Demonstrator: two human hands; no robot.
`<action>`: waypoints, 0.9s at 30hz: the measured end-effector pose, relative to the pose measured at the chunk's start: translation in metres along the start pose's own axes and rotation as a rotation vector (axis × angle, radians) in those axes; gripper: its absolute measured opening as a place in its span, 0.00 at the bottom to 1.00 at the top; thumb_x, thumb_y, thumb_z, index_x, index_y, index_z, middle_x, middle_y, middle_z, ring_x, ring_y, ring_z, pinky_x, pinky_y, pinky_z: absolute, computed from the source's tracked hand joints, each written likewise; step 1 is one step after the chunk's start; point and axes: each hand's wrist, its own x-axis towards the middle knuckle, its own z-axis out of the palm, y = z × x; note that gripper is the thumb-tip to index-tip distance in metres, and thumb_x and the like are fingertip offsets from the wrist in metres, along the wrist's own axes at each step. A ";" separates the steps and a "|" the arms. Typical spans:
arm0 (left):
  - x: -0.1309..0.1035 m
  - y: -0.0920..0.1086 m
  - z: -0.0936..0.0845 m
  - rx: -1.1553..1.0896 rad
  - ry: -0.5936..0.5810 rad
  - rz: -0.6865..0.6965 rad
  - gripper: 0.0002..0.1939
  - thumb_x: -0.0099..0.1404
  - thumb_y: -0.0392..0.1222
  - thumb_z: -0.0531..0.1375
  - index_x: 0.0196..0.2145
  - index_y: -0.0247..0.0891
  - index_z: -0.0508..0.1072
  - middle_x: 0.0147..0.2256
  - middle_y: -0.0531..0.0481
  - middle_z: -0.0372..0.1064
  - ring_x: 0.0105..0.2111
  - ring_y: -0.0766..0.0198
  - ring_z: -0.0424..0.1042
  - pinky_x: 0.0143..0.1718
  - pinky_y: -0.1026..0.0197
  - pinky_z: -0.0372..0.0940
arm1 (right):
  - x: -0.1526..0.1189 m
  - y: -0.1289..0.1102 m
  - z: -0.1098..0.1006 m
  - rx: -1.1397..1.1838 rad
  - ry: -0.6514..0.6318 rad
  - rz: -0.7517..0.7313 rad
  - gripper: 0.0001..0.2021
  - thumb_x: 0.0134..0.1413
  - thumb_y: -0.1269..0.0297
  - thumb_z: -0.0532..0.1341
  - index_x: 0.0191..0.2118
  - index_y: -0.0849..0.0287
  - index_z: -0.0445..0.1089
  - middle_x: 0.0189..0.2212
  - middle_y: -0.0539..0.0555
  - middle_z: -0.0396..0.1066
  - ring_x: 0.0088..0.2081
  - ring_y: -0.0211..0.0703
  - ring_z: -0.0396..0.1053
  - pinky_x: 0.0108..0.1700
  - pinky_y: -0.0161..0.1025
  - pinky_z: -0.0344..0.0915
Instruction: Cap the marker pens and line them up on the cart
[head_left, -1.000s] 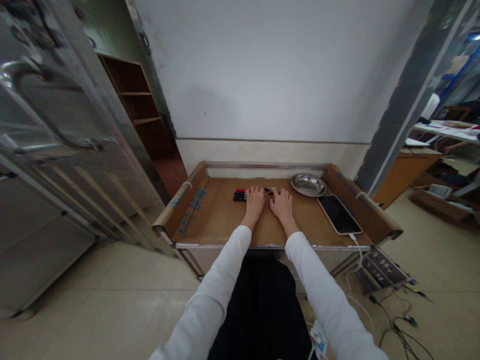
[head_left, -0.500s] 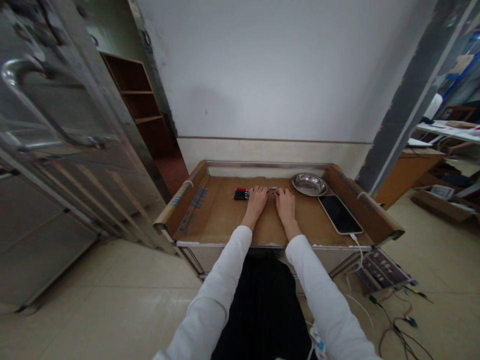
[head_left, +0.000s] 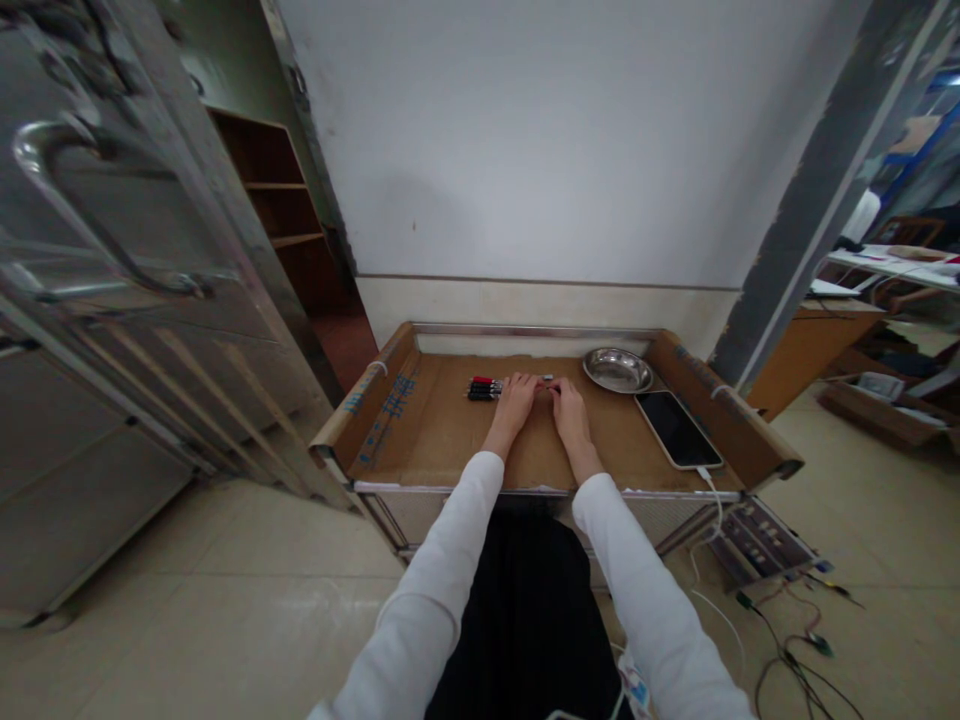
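Observation:
A small row of pens [head_left: 482,390], one with a red end and others with black ends, lies crosswise on the cardboard-lined cart top [head_left: 442,430]. My left hand [head_left: 517,398] is closed over the right part of this row, covering the middle of the pens. Just past its fingers, pale pen ends [head_left: 547,377] stick out to the right. My right hand [head_left: 568,405] rests beside them with its fingertips drawn together at those ends. What lies between the right fingertips is too small to make out.
Behind my right hand sits a shiny metal bowl [head_left: 618,370]. A phone [head_left: 679,430] with a white charging cable [head_left: 712,490] lies at the right. Raised cardboard sides [head_left: 367,385] edge the cart. Below right, an electrical box [head_left: 765,540] and loose wires [head_left: 795,660] are on the floor.
Both hands stay at the pens, with only a slight shift of the right fingers. The view has moved a little; the bowl and the phone lie as before.

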 end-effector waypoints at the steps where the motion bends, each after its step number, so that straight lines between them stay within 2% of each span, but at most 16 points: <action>1: 0.000 0.000 0.000 0.000 0.001 -0.001 0.12 0.69 0.42 0.49 0.43 0.39 0.70 0.42 0.45 0.70 0.44 0.58 0.64 0.45 0.56 0.56 | 0.000 0.000 0.000 0.011 0.006 0.003 0.11 0.60 0.72 0.48 0.41 0.63 0.66 0.39 0.60 0.71 0.40 0.44 0.68 0.45 0.39 0.61; 13: 0.001 0.000 0.000 0.009 -0.009 -0.023 0.12 0.69 0.42 0.48 0.44 0.40 0.70 0.42 0.44 0.70 0.45 0.57 0.64 0.46 0.55 0.57 | 0.000 -0.001 -0.002 0.086 0.031 0.032 0.12 0.58 0.70 0.48 0.40 0.62 0.68 0.39 0.60 0.72 0.41 0.46 0.68 0.46 0.42 0.62; 22: 0.001 -0.002 0.002 -0.028 -0.002 -0.012 0.11 0.69 0.41 0.49 0.42 0.38 0.70 0.42 0.45 0.71 0.44 0.59 0.66 0.45 0.58 0.58 | 0.000 0.001 -0.002 0.196 -0.007 -0.019 0.11 0.59 0.67 0.49 0.39 0.60 0.68 0.38 0.57 0.73 0.40 0.43 0.69 0.46 0.39 0.62; 27: 0.002 -0.003 0.001 -0.072 0.006 0.002 0.11 0.69 0.40 0.49 0.43 0.37 0.70 0.41 0.45 0.71 0.43 0.61 0.67 0.46 0.59 0.59 | 0.001 0.000 -0.003 0.260 0.033 0.004 0.12 0.59 0.66 0.48 0.39 0.60 0.68 0.39 0.57 0.73 0.41 0.43 0.70 0.47 0.39 0.63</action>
